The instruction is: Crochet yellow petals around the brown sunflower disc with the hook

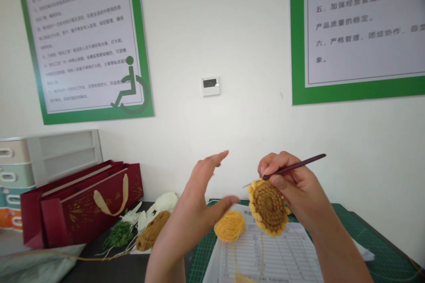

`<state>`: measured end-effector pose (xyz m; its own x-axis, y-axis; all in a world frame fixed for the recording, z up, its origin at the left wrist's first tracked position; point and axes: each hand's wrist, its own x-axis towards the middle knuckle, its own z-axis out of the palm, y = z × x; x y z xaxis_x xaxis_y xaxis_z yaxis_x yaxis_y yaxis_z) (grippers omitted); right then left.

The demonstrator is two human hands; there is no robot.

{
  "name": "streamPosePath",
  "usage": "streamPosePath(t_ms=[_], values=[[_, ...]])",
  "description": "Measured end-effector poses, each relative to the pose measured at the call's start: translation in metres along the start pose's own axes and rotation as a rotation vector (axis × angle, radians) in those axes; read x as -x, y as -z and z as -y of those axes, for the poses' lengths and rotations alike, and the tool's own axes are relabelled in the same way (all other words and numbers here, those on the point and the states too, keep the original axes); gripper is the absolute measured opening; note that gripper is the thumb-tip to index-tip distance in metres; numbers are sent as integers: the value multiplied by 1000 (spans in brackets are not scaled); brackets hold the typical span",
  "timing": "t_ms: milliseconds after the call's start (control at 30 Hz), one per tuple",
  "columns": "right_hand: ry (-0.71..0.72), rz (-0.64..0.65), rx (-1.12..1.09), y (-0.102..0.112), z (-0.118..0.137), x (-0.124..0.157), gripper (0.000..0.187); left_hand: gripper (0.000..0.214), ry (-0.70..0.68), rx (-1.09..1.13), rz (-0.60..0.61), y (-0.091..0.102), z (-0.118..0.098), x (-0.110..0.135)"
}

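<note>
My right hand (292, 177) pinches a dark crochet hook (299, 163), its thin metal tip reaching left along the top edge of a round crochet flower (269, 208). The flower has a brown centre and a yellow ruffled rim, and hangs below my right fingers. My left hand (202, 199) is raised to the left of the flower, thumb and fingers apart, holding nothing. Between the hands, lower down, lies a ball of yellow yarn (229, 226). A yellow strand runs down over the printed sheet (282, 247).
A green cutting mat (375, 239) lies under the papers. On the left are brown yarn (153, 231), green yarn (119, 234), white yarn (166, 202), dark red gift bags (89, 205) and a drawer unit (66, 152). Green-framed posters hang on the wall behind.
</note>
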<state>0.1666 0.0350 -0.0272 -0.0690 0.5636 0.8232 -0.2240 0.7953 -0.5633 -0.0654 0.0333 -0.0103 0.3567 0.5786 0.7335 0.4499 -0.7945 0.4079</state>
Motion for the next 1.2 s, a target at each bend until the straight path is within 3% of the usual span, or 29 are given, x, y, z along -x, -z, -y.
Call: streamPosePath(t_ms=[67,100,200,300,467,733,800,833,933,1000,1033,1100,1200], values=[[19,6,-3,-3,2,2,7,100,-39,373,201,-12,-8,-1],[28,9,-5,-5,4,2,7,104,-36,504,238,-19,-12,-3],[76,22,17,-11,9,4,8,83,18,772,106,-40,-22,-9],[138,32,64,-16,14,5,7,61,33,859,19,-45,-24,-14],[117,27,31,-20,14,5,4,53,70,887,28,-23,-23,-9],[82,92,-30,-18,9,6,4,59,-5,1195,-361,-4,-29,-2],[84,122,-49,-18,10,7,3,52,-87,1134,-412,-2,-29,-2],[86,136,-56,-18,10,8,3,50,-148,1002,-420,-1,-28,-2],[97,179,-69,-20,11,9,3,49,-294,315,-383,-1,-26,-1],[107,196,-64,-21,13,9,4,43,-300,2,-342,-3,-27,1],[114,200,-52,-22,14,9,4,44,-260,18,-300,-4,-29,3],[137,205,-23,-22,16,10,5,44,-81,276,-148,-7,-35,7],[165,196,21,-22,20,11,6,36,12,628,-67,-10,-44,12]])
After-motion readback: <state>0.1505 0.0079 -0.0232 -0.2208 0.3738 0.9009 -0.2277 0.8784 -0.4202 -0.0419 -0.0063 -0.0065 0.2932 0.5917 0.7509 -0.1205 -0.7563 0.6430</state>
